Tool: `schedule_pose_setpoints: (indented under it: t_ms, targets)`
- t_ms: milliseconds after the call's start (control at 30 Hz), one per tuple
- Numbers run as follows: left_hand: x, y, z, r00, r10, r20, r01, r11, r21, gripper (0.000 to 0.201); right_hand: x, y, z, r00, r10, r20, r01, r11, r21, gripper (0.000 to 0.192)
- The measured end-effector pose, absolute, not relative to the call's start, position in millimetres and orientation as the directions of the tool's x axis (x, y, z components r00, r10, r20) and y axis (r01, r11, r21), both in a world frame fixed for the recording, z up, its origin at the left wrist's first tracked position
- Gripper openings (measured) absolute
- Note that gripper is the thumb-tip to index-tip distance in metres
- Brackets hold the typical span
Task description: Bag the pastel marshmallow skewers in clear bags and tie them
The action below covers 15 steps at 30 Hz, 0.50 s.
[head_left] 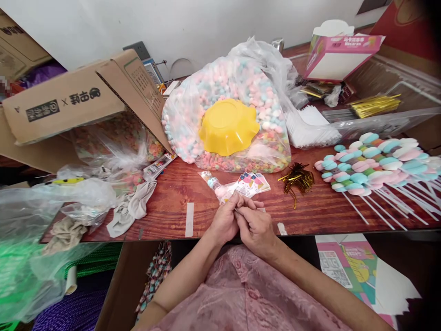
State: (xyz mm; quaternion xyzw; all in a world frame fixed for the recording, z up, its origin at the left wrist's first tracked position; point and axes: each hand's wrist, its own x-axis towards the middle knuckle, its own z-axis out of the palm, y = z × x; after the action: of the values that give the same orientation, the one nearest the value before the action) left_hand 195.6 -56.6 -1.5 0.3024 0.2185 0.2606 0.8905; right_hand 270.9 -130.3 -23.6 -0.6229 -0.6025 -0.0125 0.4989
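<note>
My left hand (223,220) and my right hand (257,226) meet at the table's front edge, fingers closed and pressed together. From the left fingers a clear printed wrapper with pink and blue candy inside (215,185) points away to the upper left. My right thumb and fingers pinch close against the left hand; what is between them is hidden. Just behind the hands lies a fan of printed wrappers (253,183). Right of it sits a bunch of gold twist ties (299,178).
A big clear bag of pastel candies (186,108) carries an upturned yellow bowl (228,126). Candy skewers (375,163) are piled at right, near a clear bin (372,123) holding white sticks (312,126). A cardboard box (65,101) and plastic bags (93,195) stand left.
</note>
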Motion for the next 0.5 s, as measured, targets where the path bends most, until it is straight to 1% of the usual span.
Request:
schedule_pose_setpoints:
  t_ms: [67,133,167,200,233,267,333,367,400,433,467,500]
  targets:
    - [193.1,-53.5,-2.9,0.781,0.583,-0.223,-0.308,0.671,0.675,0.04,277.8,-134.7,-20.9,0.159,0.756,0.635,0.791,0.287,-0.54,0.017]
    - [186.6,-46.3,-1.7,0.8,0.558,-0.22,-0.274,0.666,0.693,0.04,292.1,-141.4,-13.8,0.065,0.766,0.64,0.769,0.37,-0.521,0.014]
    - [182.6,-42.6,-0.1,0.815,0.536,-0.22,-0.255,0.672,0.695,0.041,301.5,-144.3,-8.9,0.044,0.757,0.652,0.767,0.393,-0.507,0.017]
    - [178.6,-39.8,2.2,0.837,0.499,-0.224,-0.226,0.688,0.69,0.042,311.6,-146.0,-3.5,0.042,0.733,0.679,0.784,0.397,-0.477,0.024]
    - [175.1,-38.2,5.0,0.867,0.441,-0.232,-0.181,0.714,0.677,0.042,321.7,-146.1,2.0,0.035,0.699,0.714,0.824,0.384,-0.416,0.032]
    - [172.5,-38.3,8.2,0.902,0.357,-0.245,-0.116,0.744,0.658,0.043,331.1,-144.5,7.5,-0.015,0.672,0.74,0.868,0.376,-0.324,0.038]
    - [170.2,-42.4,14.6,0.954,0.121,-0.273,0.074,0.789,0.61,0.043,345.7,-137.0,17.1,-0.209,0.644,0.736,0.905,0.413,-0.104,0.038]
    - [170.2,-45.5,17.4,0.958,-0.013,-0.286,0.186,0.788,0.586,0.043,350.7,-132.1,21.1,-0.33,0.631,0.702,0.882,0.472,-0.01,0.035]
    - [170.4,-48.4,19.7,0.943,-0.141,-0.302,0.297,0.766,0.57,0.043,354.1,-127.2,24.5,-0.443,0.61,0.657,0.836,0.546,0.057,0.033]
    - [170.4,-50.4,21.5,0.914,-0.248,-0.321,0.395,0.725,0.564,0.043,356.1,-122.9,27.4,-0.54,0.584,0.606,0.779,0.62,0.096,0.032]
    - [169.9,-51.1,22.6,0.879,-0.323,-0.351,0.474,0.672,0.569,0.042,356.8,-119.6,29.9,-0.614,0.568,0.548,0.726,0.679,0.111,0.033]
    - [168.6,-50.4,23.2,0.846,-0.357,-0.397,0.533,0.61,0.586,0.042,356.2,-117.7,32.0,-0.666,0.565,0.487,0.687,0.719,0.106,0.033]
